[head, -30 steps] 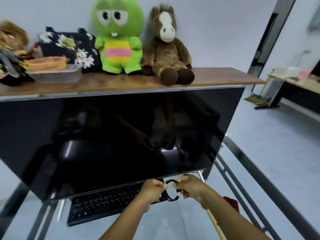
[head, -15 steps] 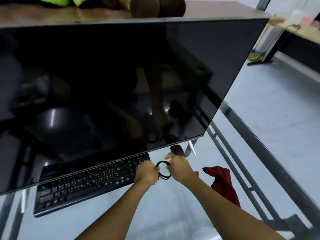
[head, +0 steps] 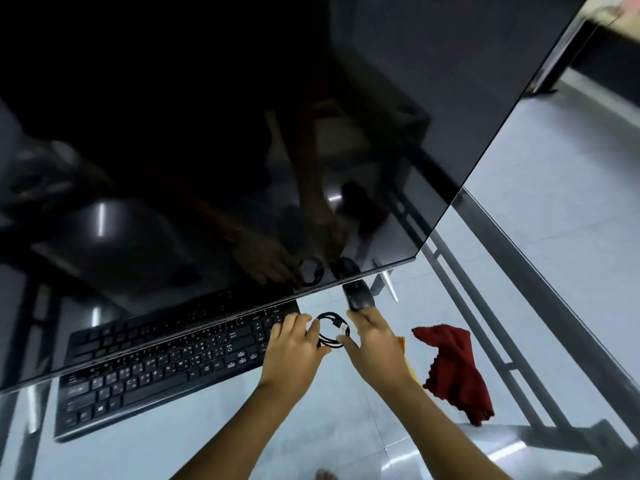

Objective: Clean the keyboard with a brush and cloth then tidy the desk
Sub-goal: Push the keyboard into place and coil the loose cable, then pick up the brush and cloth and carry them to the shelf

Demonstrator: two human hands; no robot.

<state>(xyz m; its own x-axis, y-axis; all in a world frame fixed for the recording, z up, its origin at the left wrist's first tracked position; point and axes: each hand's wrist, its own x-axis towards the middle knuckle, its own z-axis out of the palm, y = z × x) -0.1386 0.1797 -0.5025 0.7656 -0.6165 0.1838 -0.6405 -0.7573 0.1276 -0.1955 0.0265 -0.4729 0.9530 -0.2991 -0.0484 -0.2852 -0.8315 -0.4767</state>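
Head view: at lower centre, the left hand (head: 294, 346) and right hand (head: 375, 346) both pinch a coiled cable (head: 331, 331), between keyboard (head: 166, 362) and cloth (head: 453, 372) on the tabletop (head: 194, 434).

Computer desk setup, looking like an office or study room.
A big dark monitor (head: 242, 133) is looming over a black keyboard (head: 156, 368) and mouse (head: 358, 297) that are sitting toward the far edge of a glass desk (head: 329, 427), a metal frame (head: 554, 303) is holding it up, and pale floor tiles (head: 571, 185) are showing through the top.
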